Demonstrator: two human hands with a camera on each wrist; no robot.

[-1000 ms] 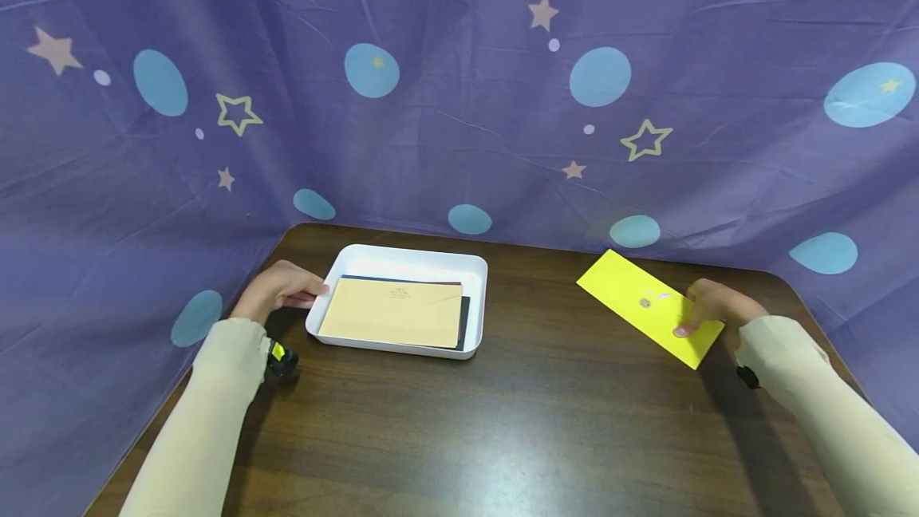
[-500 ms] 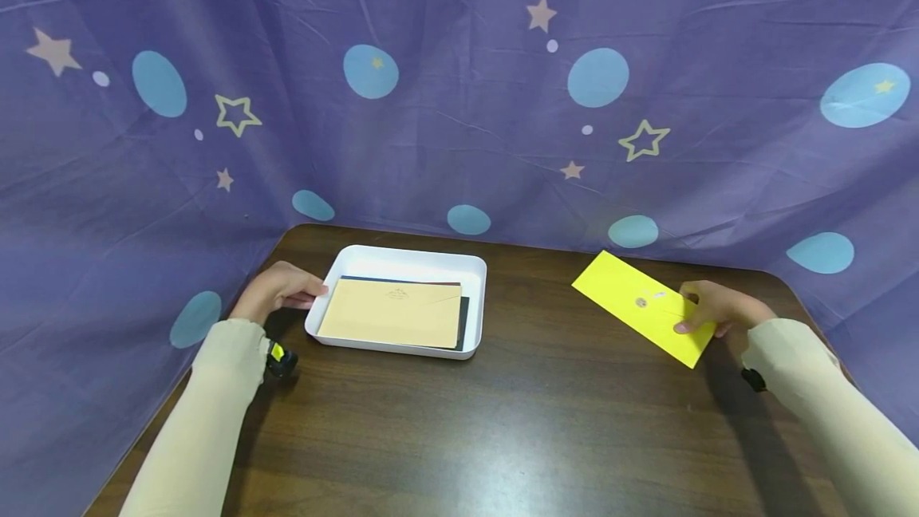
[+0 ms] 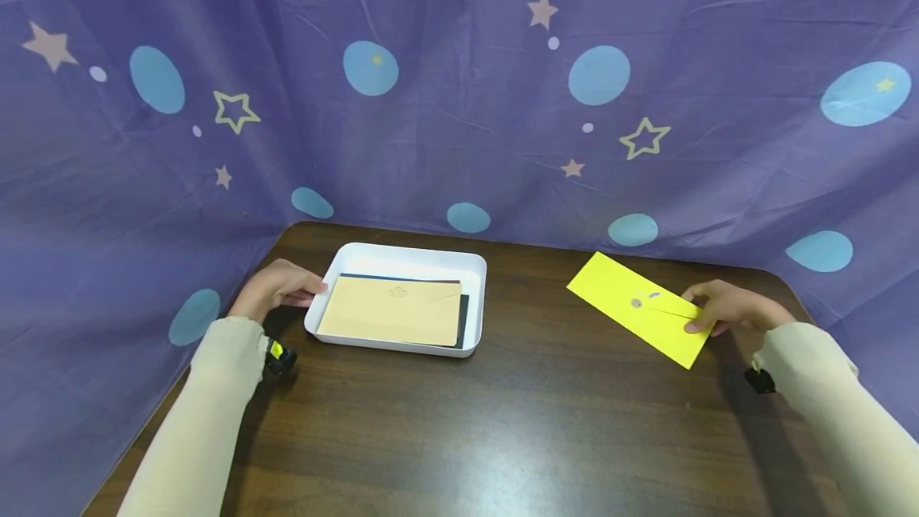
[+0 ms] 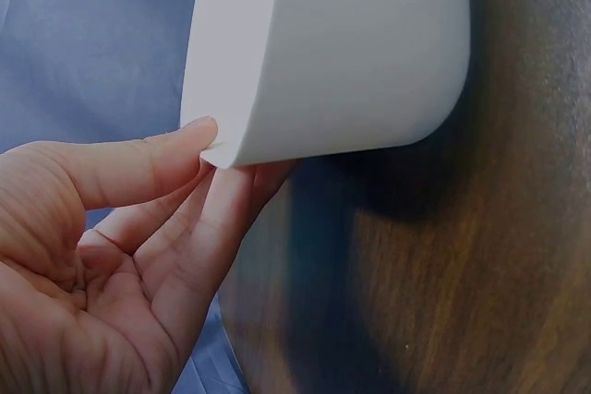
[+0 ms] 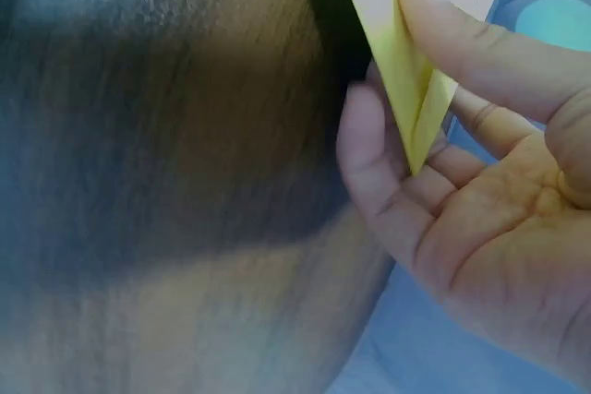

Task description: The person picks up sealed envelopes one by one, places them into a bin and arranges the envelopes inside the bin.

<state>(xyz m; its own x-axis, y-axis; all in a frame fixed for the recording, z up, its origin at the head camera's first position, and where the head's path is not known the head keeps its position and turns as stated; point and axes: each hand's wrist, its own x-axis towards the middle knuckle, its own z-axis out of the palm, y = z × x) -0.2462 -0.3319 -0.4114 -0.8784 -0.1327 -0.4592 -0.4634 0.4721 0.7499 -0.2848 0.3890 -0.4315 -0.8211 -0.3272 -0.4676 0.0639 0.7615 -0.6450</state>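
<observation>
My left hand pinches the left rim of a white tray, thumb on top and fingers beneath, as the left wrist view shows. Inside the tray lies a cream envelope with a small printed mark near its top edge. Under it, edges of darker envelopes peek out. On the right, my right hand holds a bright yellow envelope by its right end, the thumb on the upper face and fingers below. A round seal sits near the middle of that envelope. In the right wrist view its corner is bent between thumb and fingers.
Everything stands on a dark brown wooden table with rounded far corners. A purple cloth with stars and blue ovals hangs along the back and sides. Tray and yellow envelope are well apart.
The yellow envelope has shifted slightly left, and my right hand now grips its right end with fingers tucked under it. My left hand and the tray have stayed put.
</observation>
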